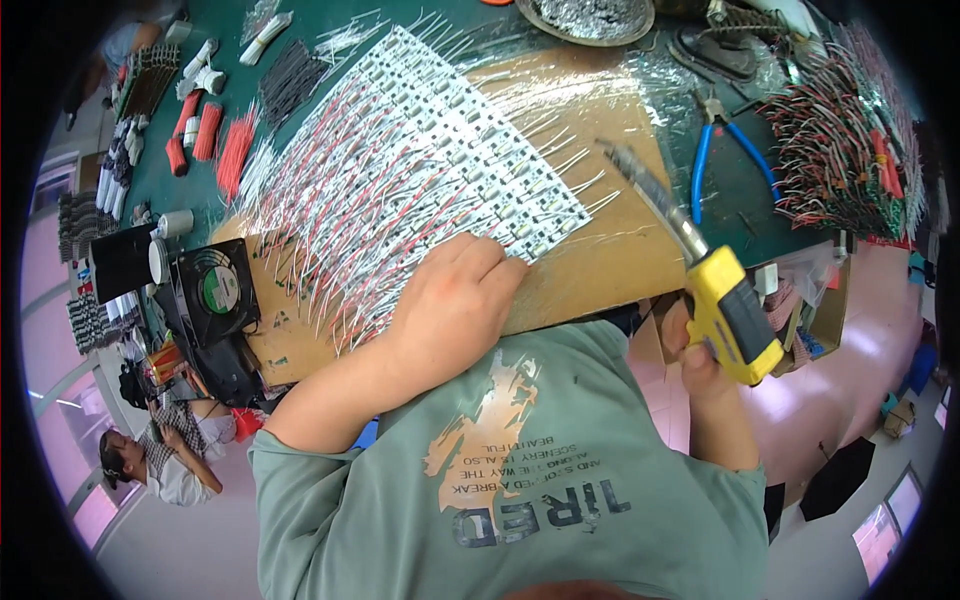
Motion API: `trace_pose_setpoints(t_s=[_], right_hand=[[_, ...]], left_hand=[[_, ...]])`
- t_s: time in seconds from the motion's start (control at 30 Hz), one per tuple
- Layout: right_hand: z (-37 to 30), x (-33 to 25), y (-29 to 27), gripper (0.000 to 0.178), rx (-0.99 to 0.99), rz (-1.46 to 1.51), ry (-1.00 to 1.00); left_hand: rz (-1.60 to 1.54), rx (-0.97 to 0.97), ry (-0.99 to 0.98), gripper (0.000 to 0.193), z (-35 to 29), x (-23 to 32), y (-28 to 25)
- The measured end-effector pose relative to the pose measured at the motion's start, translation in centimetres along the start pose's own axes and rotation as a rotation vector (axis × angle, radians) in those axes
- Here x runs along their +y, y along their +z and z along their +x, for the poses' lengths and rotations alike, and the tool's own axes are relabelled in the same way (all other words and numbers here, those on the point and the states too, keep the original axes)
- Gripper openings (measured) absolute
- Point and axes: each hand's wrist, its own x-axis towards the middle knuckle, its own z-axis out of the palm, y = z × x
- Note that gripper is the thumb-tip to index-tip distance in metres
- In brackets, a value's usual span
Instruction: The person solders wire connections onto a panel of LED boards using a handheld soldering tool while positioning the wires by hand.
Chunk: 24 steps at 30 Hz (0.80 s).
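Note:
A white panel of small circuit boards (pixel 460 140) lies slanted on a brown board (pixel 600 250), with rows of red and white wires rising from its left part and pale leads sticking out along its far and right edges. My left hand (pixel 455 295) rests on the panel's near edge, its fingers curled against it and their tips hidden from view. In my right hand (pixel 700 360) is a yellow and black soldering gun (pixel 735 315), gripped by its handle. The gun's metal barrel points up and left, its tip above the brown board, to the right of the panel.
Blue-handled pliers (pixel 705 160) lie at the right, beside a large heap of wired boards (pixel 845 150). A round metal dish (pixel 590 18) sits at the far side. Red wire bundles (pixel 207 132) and a black fan (pixel 215 290) are at left. Another person (pixel 165 450) is further off, lower left.

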Motion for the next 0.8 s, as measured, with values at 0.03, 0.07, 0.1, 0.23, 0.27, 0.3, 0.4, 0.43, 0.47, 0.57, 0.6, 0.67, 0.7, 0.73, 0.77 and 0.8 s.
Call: trace_pose_setpoints(t_s=[0.03,0.07,0.1,0.23,0.27,0.3,0.4,0.43,0.47,0.57,0.6,0.67,0.7,0.73,0.77,0.8], right_hand=[[1.1,-0.3,-0.9,0.038,-0.111,0.106,0.023],[2.1,-0.2,-0.7,0.061,0.016,0.004,-0.064],[3.2,0.0,-0.3,0.086,0.144,-0.097,-0.150],[9.3,0.4,-0.7,0.053,0.279,-0.269,-0.310],[11.1,-1.4,-0.2,0.034,0.234,-0.206,-0.086],[12.4,-3.3,0.5,0.014,0.187,-0.141,0.138],[13.4,-2.4,0.5,0.024,0.190,0.198,0.035],[13.6,-2.5,0.4,0.024,0.191,0.197,0.031],[13.8,-2.6,0.2,0.031,0.185,0.352,0.059],[14.3,-3.2,0.3,0.048,0.216,0.526,0.149],[14.5,-3.2,0.2,0.050,0.251,0.571,0.179],[14.8,-2.7,-0.4,0.053,0.289,0.615,0.235],[15.0,-2.4,-0.7,0.053,0.286,0.620,0.236],[15.0,-2.3,-1.1,0.052,0.267,0.629,0.258],[14.9,-2.2,-1.4,0.052,0.247,0.638,0.281],[14.8,-2.0,-1.8,0.049,0.227,0.670,0.285]], left_hand=[[0.006,-0.007,-0.014,0.018,-0.1,0.0,0.1],[0.007,0.002,0.000,0.018,-0.1,0.1,0.1],[0.002,0.012,0.006,0.019,0.1,0.1,0.2],[0.007,0.033,0.039,0.022,0.1,0.0,-0.1],[0.013,0.039,0.041,0.022,0.0,-0.1,-0.3],[0.015,0.031,0.041,0.023,-0.2,-0.1,-0.5],[-0.012,0.025,0.073,0.024,0.0,-0.4,-1.7],[-0.039,0.011,0.077,0.024,-0.2,-0.4,-2.3],[-0.039,0.013,0.079,0.024,0.0,-0.6,-2.9],[-0.034,0.092,0.115,0.021,1.5,-1.6,-5.0],[0.003,0.113,0.103,0.020,2.4,-2.2,-5.6],[0.038,0.129,0.097,0.019,4.2,-3.5,-6.1],[-0.010,0.166,0.055,0.020,5.0,-4.1,-6.4],[-0.050,0.209,0.020,0.021,5.5,-4.4,-6.7],[-0.040,0.213,0.023,0.021,6.0,-4.4,-7.1],[-0.105,0.221,-0.072,0.022,6.5,-4.2,-7.4]])
